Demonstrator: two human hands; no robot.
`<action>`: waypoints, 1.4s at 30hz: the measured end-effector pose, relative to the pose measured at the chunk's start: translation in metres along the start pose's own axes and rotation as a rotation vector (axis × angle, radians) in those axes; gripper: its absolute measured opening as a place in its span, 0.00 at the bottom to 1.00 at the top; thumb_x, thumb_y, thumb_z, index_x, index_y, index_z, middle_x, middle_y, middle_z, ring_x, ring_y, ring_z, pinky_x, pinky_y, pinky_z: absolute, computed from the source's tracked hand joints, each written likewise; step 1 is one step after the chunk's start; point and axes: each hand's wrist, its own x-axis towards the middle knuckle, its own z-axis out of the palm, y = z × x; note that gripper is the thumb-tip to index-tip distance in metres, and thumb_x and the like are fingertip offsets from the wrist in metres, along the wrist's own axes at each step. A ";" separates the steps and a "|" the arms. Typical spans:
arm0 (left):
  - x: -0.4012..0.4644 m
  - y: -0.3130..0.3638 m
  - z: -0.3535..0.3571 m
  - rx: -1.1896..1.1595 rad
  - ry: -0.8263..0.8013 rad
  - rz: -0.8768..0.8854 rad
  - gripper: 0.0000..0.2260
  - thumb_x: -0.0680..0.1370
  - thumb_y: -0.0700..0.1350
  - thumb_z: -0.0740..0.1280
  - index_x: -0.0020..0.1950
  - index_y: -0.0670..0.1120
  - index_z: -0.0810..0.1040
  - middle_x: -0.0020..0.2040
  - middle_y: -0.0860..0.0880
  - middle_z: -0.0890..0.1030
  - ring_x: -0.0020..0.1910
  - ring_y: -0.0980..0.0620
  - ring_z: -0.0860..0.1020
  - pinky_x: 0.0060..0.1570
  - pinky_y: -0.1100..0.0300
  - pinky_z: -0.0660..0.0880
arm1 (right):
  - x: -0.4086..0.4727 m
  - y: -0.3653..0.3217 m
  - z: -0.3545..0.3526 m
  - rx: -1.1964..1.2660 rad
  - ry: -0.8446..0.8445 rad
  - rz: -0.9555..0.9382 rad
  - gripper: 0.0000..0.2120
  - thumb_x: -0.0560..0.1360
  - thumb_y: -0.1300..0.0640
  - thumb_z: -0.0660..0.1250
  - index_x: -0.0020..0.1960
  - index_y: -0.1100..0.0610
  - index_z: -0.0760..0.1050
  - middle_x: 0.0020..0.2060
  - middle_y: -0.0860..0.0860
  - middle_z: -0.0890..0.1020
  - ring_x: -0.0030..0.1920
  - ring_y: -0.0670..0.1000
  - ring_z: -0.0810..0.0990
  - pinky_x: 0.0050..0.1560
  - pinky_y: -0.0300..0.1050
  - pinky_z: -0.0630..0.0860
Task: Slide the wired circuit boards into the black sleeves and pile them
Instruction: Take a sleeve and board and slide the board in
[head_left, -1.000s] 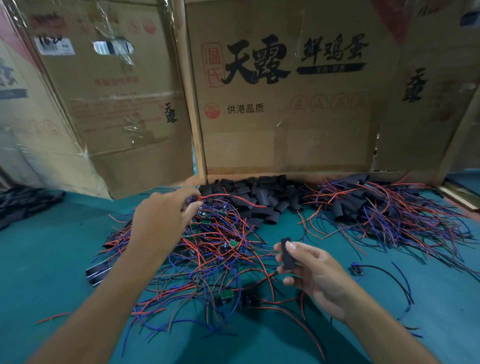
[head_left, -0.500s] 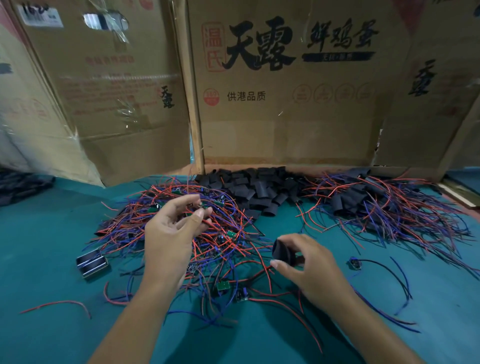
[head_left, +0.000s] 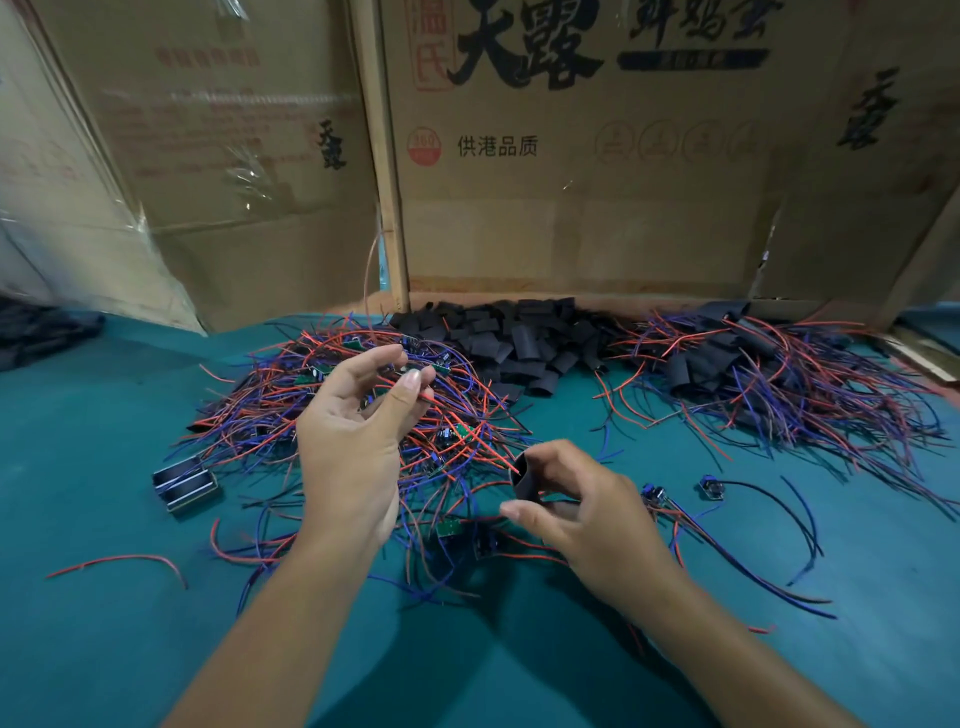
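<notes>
Circuit boards with red and blue wires (head_left: 332, 415) lie in a tangled heap on the green table (head_left: 93, 519), left of centre, as I watch through the head camera. My left hand (head_left: 353, 447) is raised over that heap, its thumb and forefinger pinching what looks like a red wire near the top of the tangle; I cannot tell whether a board hangs from it. The other fingers are loosely curled.

My right hand (head_left: 582, 514) is held low, just right of the heap, thumb and fingers curled round a single black sleeve (head_left: 525, 480). The sleeve's open mouth faces up and to the left, toward the left hand.

Behind the wire heap, a pile of loose black sleeves (head_left: 514, 338) rests against the foot of the cardboard boxes (head_left: 571, 208) that wall off the back of the table. To the right of it, a second heap of sleeved boards (head_left: 769, 374) spreads out, wires trailing toward the table's right edge. A few stray wired parts (head_left: 709, 488) lie just right of my right hand. A small metal-framed part (head_left: 184, 483) sits at the left edge of the tangle, and a lone red wire (head_left: 119, 564) lies apart on the near left.
</notes>
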 end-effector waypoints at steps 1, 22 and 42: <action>-0.001 0.000 0.000 0.017 -0.004 0.010 0.10 0.76 0.31 0.69 0.56 0.39 0.79 0.47 0.47 0.83 0.47 0.49 0.85 0.47 0.62 0.80 | -0.001 0.000 0.003 0.028 -0.004 -0.002 0.13 0.70 0.58 0.78 0.49 0.48 0.76 0.42 0.43 0.84 0.45 0.40 0.80 0.49 0.37 0.80; 0.012 -0.002 -0.017 0.157 -0.105 0.156 0.11 0.77 0.33 0.70 0.56 0.46 0.82 0.47 0.39 0.85 0.46 0.48 0.85 0.49 0.61 0.80 | 0.002 -0.006 -0.008 0.659 -0.251 0.209 0.19 0.76 0.56 0.64 0.63 0.65 0.76 0.48 0.57 0.82 0.46 0.52 0.80 0.48 0.43 0.77; 0.009 0.000 -0.014 0.065 -0.135 0.140 0.12 0.74 0.38 0.72 0.57 0.43 0.81 0.44 0.45 0.86 0.45 0.50 0.85 0.48 0.63 0.79 | 0.001 -0.006 -0.010 0.907 -0.378 0.311 0.31 0.68 0.42 0.76 0.60 0.66 0.79 0.46 0.57 0.81 0.40 0.49 0.78 0.42 0.39 0.77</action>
